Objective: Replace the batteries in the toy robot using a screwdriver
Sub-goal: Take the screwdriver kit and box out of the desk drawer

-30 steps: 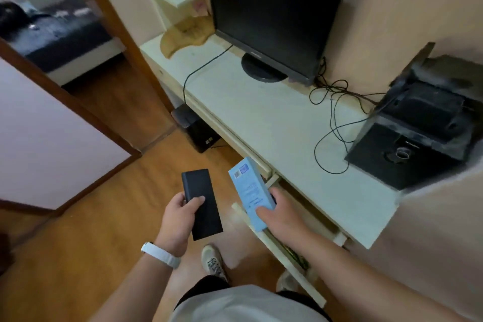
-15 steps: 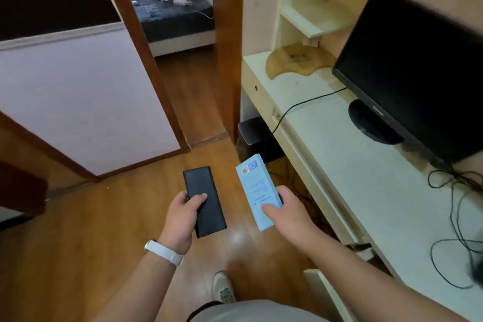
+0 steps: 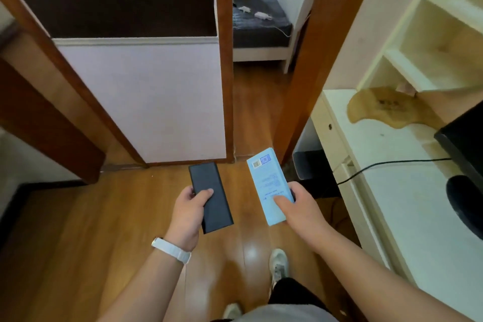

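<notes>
My left hand [image 3: 187,213] grips a flat black rectangular case [image 3: 210,196] by its lower half, thumb across its face. My right hand [image 3: 300,206] holds a light blue box [image 3: 269,184] with a barcode label near its top end. Both items are held out in front of me above the wooden floor, side by side and a little apart. No toy robot or screwdriver is in view. A white band sits on my left wrist.
A white desk [image 3: 392,191] runs along the right with a black monitor [image 3: 465,154], its cable and a wooden slab [image 3: 389,107]. An open doorway [image 3: 261,86] straight ahead leads to a room with a dark bed. A white door panel [image 3: 146,102] stands left.
My view has swung left, away from the desk and toward the doorway. Both hands keep the same hold on the black case and the blue box.
</notes>
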The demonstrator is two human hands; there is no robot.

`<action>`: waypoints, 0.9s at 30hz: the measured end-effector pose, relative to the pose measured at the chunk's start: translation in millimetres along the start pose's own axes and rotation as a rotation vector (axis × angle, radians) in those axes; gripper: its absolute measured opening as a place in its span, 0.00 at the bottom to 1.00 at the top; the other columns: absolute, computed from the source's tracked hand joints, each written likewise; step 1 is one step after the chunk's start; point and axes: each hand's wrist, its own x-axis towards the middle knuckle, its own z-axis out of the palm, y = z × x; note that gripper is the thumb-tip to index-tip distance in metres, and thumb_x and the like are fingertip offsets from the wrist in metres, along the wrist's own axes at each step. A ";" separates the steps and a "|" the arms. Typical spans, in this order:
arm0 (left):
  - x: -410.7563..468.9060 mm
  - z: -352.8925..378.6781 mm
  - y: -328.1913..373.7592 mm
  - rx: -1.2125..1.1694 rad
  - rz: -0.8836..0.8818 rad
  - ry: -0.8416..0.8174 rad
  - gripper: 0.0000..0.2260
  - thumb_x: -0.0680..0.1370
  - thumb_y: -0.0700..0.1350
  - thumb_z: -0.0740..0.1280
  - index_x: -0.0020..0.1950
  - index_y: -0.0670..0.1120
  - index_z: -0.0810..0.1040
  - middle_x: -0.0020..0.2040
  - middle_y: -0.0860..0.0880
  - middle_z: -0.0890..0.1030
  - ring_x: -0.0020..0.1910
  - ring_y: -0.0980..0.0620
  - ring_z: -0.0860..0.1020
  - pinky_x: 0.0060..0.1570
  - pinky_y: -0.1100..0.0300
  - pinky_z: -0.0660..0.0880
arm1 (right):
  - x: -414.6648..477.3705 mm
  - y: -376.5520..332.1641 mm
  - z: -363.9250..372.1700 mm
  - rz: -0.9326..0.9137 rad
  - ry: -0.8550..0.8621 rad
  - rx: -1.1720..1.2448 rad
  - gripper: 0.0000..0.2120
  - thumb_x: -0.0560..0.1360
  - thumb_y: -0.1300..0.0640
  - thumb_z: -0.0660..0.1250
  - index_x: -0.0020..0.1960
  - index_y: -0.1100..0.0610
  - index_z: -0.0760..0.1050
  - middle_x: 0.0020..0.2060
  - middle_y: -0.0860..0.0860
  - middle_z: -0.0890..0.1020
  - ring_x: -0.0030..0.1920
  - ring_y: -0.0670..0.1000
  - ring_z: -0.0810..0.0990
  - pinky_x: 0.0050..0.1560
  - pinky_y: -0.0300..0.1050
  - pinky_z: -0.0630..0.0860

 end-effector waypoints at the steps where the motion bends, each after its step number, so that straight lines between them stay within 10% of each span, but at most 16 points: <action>1: 5.2 0.1 2.3 -0.004 -0.005 0.022 0.07 0.78 0.43 0.68 0.56 0.46 0.77 0.53 0.42 0.83 0.52 0.41 0.81 0.53 0.39 0.80 | 12.5 -1.6 1.4 -0.004 -0.012 0.000 0.08 0.79 0.53 0.65 0.57 0.51 0.70 0.53 0.44 0.78 0.50 0.43 0.80 0.35 0.31 0.76; 15: 68.5 21.7 86.0 -0.087 0.037 0.529 0.04 0.79 0.44 0.67 0.52 0.47 0.76 0.49 0.42 0.81 0.46 0.41 0.82 0.40 0.48 0.80 | 216.4 -93.4 20.1 -0.156 -0.484 0.030 0.09 0.79 0.55 0.64 0.59 0.51 0.71 0.53 0.41 0.78 0.49 0.40 0.80 0.43 0.37 0.80; 27: 25.4 -41.5 97.8 -0.390 0.110 0.851 0.05 0.79 0.43 0.67 0.54 0.47 0.77 0.50 0.42 0.82 0.46 0.42 0.81 0.40 0.50 0.80 | 215.2 -171.9 117.6 -0.303 -0.800 -0.145 0.05 0.78 0.54 0.65 0.53 0.49 0.72 0.50 0.42 0.80 0.48 0.42 0.81 0.50 0.48 0.82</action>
